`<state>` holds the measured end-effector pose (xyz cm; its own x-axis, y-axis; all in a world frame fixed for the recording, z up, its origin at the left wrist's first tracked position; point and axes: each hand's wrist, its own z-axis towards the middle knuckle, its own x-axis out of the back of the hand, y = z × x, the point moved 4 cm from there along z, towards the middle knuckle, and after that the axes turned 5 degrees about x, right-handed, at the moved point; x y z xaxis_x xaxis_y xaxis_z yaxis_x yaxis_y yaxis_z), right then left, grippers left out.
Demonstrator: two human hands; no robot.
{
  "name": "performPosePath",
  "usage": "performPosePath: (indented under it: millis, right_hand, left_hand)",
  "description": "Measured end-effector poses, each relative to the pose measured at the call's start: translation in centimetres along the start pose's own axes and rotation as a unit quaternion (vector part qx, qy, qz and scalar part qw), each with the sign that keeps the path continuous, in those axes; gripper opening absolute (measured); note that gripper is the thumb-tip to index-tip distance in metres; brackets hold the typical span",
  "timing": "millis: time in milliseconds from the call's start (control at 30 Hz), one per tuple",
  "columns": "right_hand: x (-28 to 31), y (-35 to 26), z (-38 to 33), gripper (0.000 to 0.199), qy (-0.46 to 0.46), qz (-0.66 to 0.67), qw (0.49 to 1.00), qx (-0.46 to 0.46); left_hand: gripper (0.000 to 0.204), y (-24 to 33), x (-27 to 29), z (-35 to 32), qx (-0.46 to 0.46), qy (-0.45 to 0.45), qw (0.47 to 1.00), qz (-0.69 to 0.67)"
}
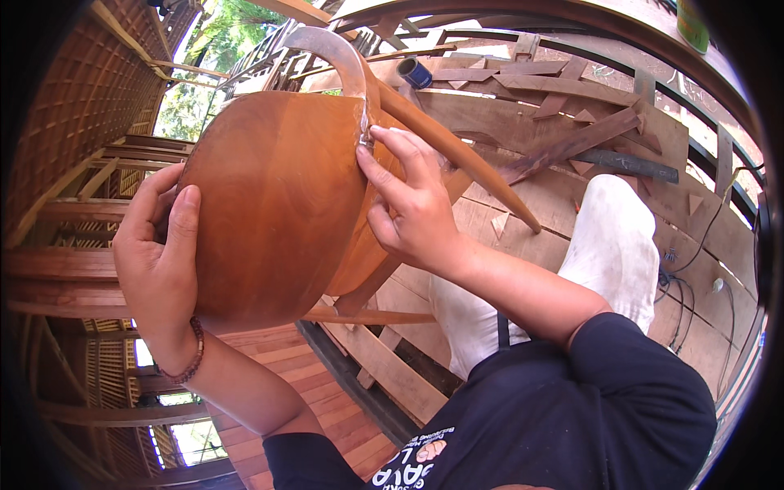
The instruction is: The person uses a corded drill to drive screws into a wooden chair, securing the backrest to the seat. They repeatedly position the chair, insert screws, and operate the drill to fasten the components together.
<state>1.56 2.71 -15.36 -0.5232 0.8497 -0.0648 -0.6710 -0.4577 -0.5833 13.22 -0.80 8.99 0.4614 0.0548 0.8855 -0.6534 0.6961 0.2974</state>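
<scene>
A varnished orange-brown wooden chair (pixel 273 204) is tilted in front of me, its broad curved panel facing up. My left hand (pixel 159 253) grips the panel's left edge, thumb on the face and fingers curled behind. At the panel's upper right, a curved wooden arm (pixel 349 69) joins it. My right hand (pixel 412 192) is at that joint, thumb and forefinger pinched round a small shiny piece (pixel 366 142) whose kind I cannot make out. A tapered chair leg (pixel 490 184) slants past the right hand.
Wood offcuts (pixel 555 90) lie scattered on the plank platform at the right. A roll of dark tape (pixel 414 73) stands beyond the chair. A dark bar (pixel 629 163) and black cables (pixel 682 302) lie further right. Reddish floorboards (pixel 286 384) show below left.
</scene>
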Motion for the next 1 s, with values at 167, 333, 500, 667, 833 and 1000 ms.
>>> performPosePath:
  millis: [167,333,500,667,833,1000]
  right_hand:
    - [0.4,-1.6,-1.0,0.057,-0.048,0.003,0.999,0.022]
    - [1.8,-3.1,-3.2,0.051,-0.113,0.076,0.981,0.137]
    - [7.9,0.3,-7.4,0.039,-0.249,0.053,0.967,0.021]
    - [16.3,6.2,-10.8,0.036,-0.325,-0.089,0.933,-0.125]
    - [23.7,7.8,-13.2,0.035,-0.328,-0.203,0.89,-0.244]
    - [24.8,6.8,-15.0,0.036,-0.3,-0.237,0.888,-0.256]
  left_hand:
    - [0.024,-0.6,-0.1,-0.1,-0.006,0.02,1.0,0.009]
    - [0.025,-0.1,-0.1,0.7,-0.056,0.047,0.995,0.06]
    - [0.017,-0.9,0.2,-1.1,-0.119,0.179,0.961,0.172]
    - [0.017,-0.9,1.3,-2.4,-0.152,0.263,0.937,0.174]
    - [0.02,-4.9,1.8,-7.0,-0.066,0.38,0.915,0.113]
    - [0.051,-10.1,1.5,-10.6,-0.108,0.502,0.836,0.193]
